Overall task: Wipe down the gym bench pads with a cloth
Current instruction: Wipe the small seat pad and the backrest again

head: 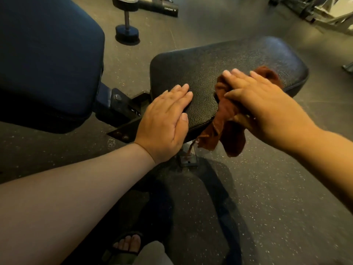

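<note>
- right hand (254,100): fingers stretched out nearly straight, spread a bit, palm down. Not curled round anything; it presses flat on the cloth (225,131).
- cloth: rust-brown, bunched up under the right palm and fingers. One crumpled bit pokes out beyond the fingertips, and the rest spills over the pad's near edge and hangs below the wrist.
- left hand (168,119): also flat and relaxed, fingers straight and together, thumb alongside. It rests bare on the seat pad (200,60) at its near-left corner, with the heel of the palm off the edge. It holds nothing and is near the cloth, not touching it.
- seat pad: black, pebbled vinyl with rounded corners, lying under both hands. Most of its bare surface is ahead of the fingertips.
- back pad (47,54): dark blue and large, left of the left hand and apart from it.
- bracket (133,111): black metal joint between the two pads, just left of the left hand's knuckles. It has small white marks like "1" and "2", too blurred to be sure.
- machine base (170,8): far ahead of the left hand, with white lettering upside down to the camera; I cannot read it reliably.
- dumbbell (127,25): stands on end on the floor (277,188), beyond the left hand's fingertips.
- foot (127,244): bare toes in a dark sandal, below the left forearm.
</note>
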The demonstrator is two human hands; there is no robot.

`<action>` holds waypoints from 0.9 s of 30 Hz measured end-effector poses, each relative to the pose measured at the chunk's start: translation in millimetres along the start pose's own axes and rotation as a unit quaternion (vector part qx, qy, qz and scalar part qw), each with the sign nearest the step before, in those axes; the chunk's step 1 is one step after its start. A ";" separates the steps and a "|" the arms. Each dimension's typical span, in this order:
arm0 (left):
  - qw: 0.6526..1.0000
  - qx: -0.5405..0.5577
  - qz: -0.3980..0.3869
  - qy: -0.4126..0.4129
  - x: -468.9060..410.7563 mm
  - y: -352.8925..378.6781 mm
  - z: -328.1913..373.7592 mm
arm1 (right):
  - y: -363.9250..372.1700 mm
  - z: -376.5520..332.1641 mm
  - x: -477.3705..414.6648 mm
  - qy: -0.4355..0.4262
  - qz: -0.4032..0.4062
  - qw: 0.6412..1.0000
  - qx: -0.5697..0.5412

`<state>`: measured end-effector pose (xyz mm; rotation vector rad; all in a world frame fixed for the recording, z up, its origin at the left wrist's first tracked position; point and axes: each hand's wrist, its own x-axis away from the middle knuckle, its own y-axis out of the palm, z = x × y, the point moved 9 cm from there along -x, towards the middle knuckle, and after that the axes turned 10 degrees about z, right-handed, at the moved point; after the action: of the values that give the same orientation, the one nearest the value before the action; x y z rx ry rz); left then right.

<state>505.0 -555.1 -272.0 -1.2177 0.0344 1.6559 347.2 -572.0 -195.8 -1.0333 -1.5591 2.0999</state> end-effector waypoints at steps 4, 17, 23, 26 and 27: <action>1.000 0.008 -0.008 0.003 0.0 0.3 -2.4 | 12.6 -35.1 16.2 0.030 0.102 0.994 0.021; 0.997 0.076 -0.011 -0.021 -0.5 -1.3 -6.6 | 25.3 -30.0 8.3 0.047 0.088 0.988 0.117; 0.997 0.069 -0.031 -0.002 0.2 1.2 -5.1 | 34.4 -61.3 -6.8 0.007 0.088 0.993 0.083; 0.995 0.082 -0.045 0.017 -0.3 -1.8 -7.3 | 28.2 -51.5 3.3 -0.055 0.064 0.993 0.078; 0.995 0.084 -0.046 0.023 -0.3 -2.2 -8.4 | 26.1 -48.7 4.1 -0.053 0.066 0.994 0.065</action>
<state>512.4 -558.8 -274.8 -1.1128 0.1413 1.5127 383.2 -545.0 -228.1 -1.0202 -1.4136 2.3469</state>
